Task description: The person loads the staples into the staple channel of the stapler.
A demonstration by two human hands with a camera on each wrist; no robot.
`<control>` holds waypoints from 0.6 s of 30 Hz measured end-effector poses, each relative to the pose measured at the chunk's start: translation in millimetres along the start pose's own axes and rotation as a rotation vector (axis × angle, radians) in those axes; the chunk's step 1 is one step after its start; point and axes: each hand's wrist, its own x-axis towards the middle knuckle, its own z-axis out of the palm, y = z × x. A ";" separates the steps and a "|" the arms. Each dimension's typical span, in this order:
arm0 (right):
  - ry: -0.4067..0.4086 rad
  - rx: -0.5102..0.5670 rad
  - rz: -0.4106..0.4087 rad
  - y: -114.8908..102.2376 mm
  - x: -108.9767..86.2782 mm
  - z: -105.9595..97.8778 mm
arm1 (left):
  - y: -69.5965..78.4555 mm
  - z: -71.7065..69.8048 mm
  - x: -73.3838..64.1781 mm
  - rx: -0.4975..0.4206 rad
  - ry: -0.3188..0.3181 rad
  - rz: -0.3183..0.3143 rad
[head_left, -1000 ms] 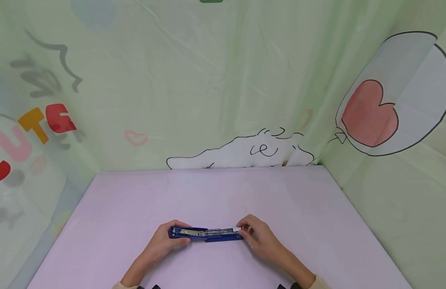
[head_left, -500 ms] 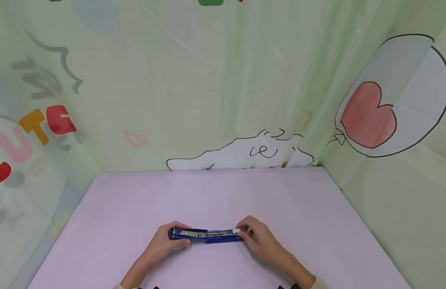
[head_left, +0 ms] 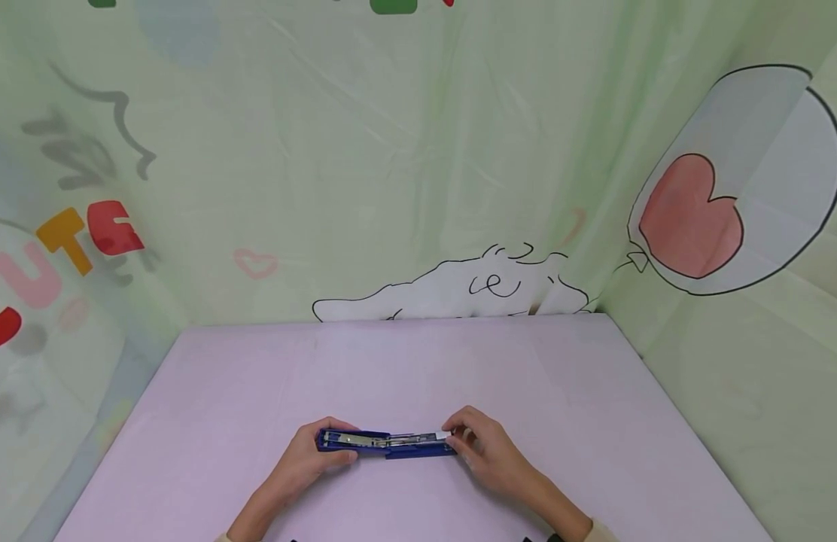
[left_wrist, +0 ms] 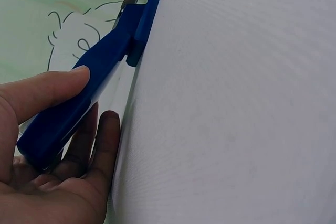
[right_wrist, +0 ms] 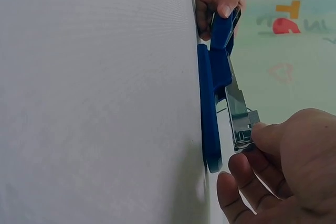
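Observation:
A blue stapler (head_left: 418, 452) is spread out flat over the table, its metal magazine exposed. My left hand (head_left: 306, 455) grips its raised cover (left_wrist: 105, 51), thumb on one side and fingers on the other. At the magazine's (right_wrist: 236, 106) far end, my right hand (head_left: 489, 452) pinches a small grey metal piece (right_wrist: 254, 117) that looks like a short strip of staples. The right thumb presses on it, with the fingertips just under the magazine's end. The stapler's base (right_wrist: 209, 114) lies along the tabletop. How far the piece sits inside the magazine is hard to tell.
The pale lilac tabletop (head_left: 418, 369) stretches out around both hands. Behind it hangs a light green printed curtain (head_left: 364, 165), and more printed cloth with a balloon drawing (head_left: 737, 181) stands on the right.
The head view has tilted slightly, so the scene sits a little lower. Both hands keep their hold, with almost no visible movement.

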 end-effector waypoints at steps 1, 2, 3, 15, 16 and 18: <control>0.001 -0.001 -0.005 0.0 -0.1 0.0 | 0.0 0.1 0.0 0.001 0.001 -0.001; 0.002 -0.001 -0.007 0.1 -0.1 0.0 | 0.1 0.1 0.0 0.001 0.000 -0.002; 0.002 -0.002 -0.007 0.1 -0.1 0.0 | 0.1 0.2 0.1 0.001 0.000 -0.003; -0.004 -0.026 -0.002 -1.9 0.8 -0.3 | -0.2 0.4 0.4 0.009 -0.001 -0.011; -0.005 -0.029 -0.001 -1.8 0.7 0.0 | 0.0 0.5 0.1 0.011 0.000 -0.012; -0.008 -0.032 0.004 -2.1 0.6 0.4 | 0.7 0.8 -0.4 0.015 0.004 -0.013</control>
